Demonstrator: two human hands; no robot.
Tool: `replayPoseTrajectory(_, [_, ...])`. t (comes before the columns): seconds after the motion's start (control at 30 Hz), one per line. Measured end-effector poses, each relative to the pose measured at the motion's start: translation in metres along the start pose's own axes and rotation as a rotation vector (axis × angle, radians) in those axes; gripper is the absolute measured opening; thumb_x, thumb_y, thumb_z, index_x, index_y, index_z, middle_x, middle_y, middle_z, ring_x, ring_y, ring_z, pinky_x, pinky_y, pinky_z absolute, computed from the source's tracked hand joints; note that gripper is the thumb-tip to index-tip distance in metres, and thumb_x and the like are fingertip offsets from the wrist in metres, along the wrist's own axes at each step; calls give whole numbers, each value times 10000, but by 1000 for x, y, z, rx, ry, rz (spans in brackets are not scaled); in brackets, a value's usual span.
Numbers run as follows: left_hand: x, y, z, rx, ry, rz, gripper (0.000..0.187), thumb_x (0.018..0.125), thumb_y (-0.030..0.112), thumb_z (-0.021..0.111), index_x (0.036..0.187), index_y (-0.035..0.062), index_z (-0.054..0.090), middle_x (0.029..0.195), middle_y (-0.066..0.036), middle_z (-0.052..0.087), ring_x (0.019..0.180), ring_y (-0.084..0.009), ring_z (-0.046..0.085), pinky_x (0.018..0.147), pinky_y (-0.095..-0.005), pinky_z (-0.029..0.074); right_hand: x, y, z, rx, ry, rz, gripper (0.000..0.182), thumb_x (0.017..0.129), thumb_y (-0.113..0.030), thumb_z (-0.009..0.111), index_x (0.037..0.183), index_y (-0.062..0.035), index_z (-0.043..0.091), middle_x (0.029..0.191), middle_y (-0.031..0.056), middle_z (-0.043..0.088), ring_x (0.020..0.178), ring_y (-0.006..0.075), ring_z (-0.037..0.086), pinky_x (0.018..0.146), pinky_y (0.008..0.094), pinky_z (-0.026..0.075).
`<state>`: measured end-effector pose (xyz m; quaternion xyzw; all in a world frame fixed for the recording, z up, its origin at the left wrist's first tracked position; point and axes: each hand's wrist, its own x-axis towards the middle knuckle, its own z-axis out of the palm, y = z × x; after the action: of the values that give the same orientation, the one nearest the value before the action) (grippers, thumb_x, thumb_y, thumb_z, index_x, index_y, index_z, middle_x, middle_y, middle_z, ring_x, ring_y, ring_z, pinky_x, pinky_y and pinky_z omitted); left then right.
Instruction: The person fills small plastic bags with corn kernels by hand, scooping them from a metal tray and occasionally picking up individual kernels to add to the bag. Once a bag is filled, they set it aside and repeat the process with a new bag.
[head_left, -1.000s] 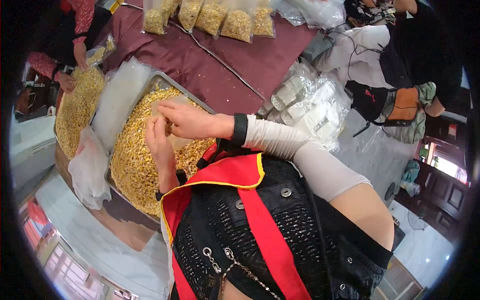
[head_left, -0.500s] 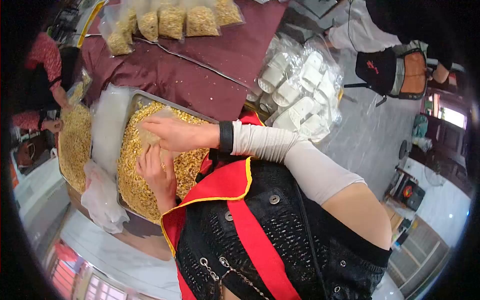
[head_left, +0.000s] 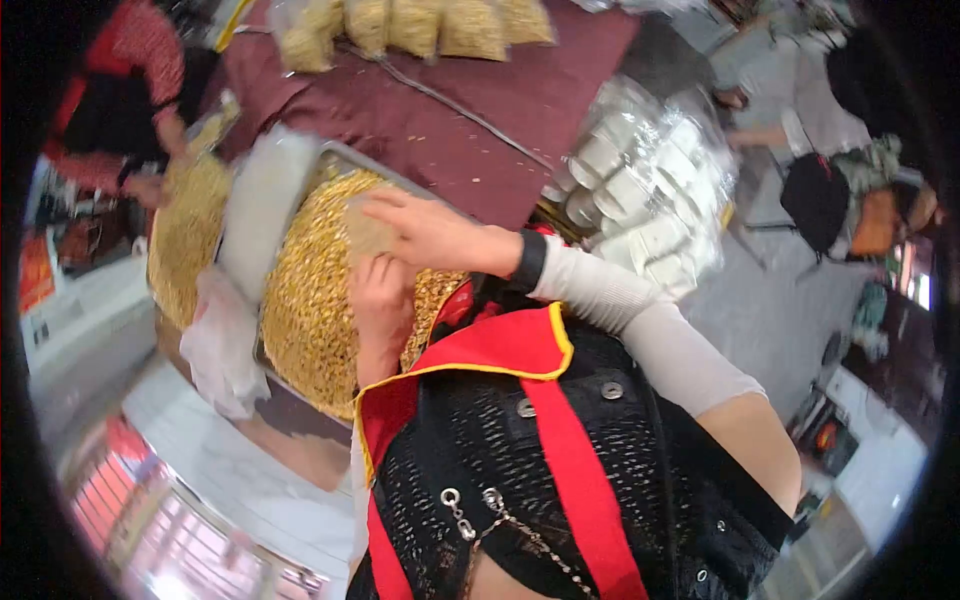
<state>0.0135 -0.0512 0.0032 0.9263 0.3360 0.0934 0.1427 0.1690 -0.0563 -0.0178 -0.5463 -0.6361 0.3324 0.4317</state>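
Over a metal tray [head_left: 405, 183] heaped with loose yellow and brown grain-like pieces [head_left: 310, 290], my hands meet at a small clear plastic bag [head_left: 368, 236]. My right hand [head_left: 425, 228], with a black wristband and a pale sleeve, reaches in from the right and has its fingers closed on the bag's upper side. Just below it, my left hand [head_left: 383, 300] has curled fingers pressed at the bag's lower edge. Motion blur hides the exact fingertip contact. The tray's yellow pieces show through the bag.
Filled bags [head_left: 470, 30] stand at the back of the maroon-covered table [head_left: 470, 110]. Left of the tray lie a stack of clear bags [head_left: 265, 190] and a crumpled plastic bag [head_left: 220, 340]. Another person's hands [head_left: 160, 175] work at a second grain heap [head_left: 185, 240]. Wrapped white slippers [head_left: 640, 190] sit to the right.
The whole view has swung, so everything sits farther right. My left hand's fingers are now more curled and nearer my right hand at the bag.
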Motion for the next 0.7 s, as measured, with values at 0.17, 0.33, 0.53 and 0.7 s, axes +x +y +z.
replayPoseTrajectory(0.17, [-14, 4, -9, -160, 174, -94, 145, 790, 85, 573, 921, 23, 569, 942, -134, 573, 918, -311, 528, 800, -379, 412, 6, -4, -2, -9, -84, -53, 564, 677, 31, 498, 1236, -9, 434, 1267, 191, 428, 1145, 329, 451, 924, 355, 402])
replayPoseTrajectory(0.33, [-41, -30, -22, -254, 597, -393, 191, 793, 59, 564, 983, 36, 581, 1006, -138, 564, 975, -299, 516, 881, -377, 388, 20, -24, -21, -18, -133, -103, 565, 671, 32, 491, 1232, 28, 426, 1256, 216, 430, 1118, 326, 472, 900, 338, 415])
replayPoseTrajectory(0.53, [-102, -175, 29, -48, 420, -717, 184, 819, 147, 492, 926, 39, 595, 961, -155, 585, 930, -331, 527, 808, -396, 414, 28, -32, -25, 82, -226, 98, 583, 679, 48, 501, 1256, 7, 421, 1291, 167, 419, 846, 215, 572, 733, 259, 448])
replayPoseTrajectory(0.7, [-89, -197, 53, 155, 145, -576, 157, 809, 192, 507, 843, 58, 583, 885, -116, 586, 869, -298, 538, 784, -407, 418, 34, -31, -23, 32, -239, 116, 592, 679, 61, 491, 1263, 7, 415, 1301, 153, 413, 868, 199, 571, 742, 253, 447])
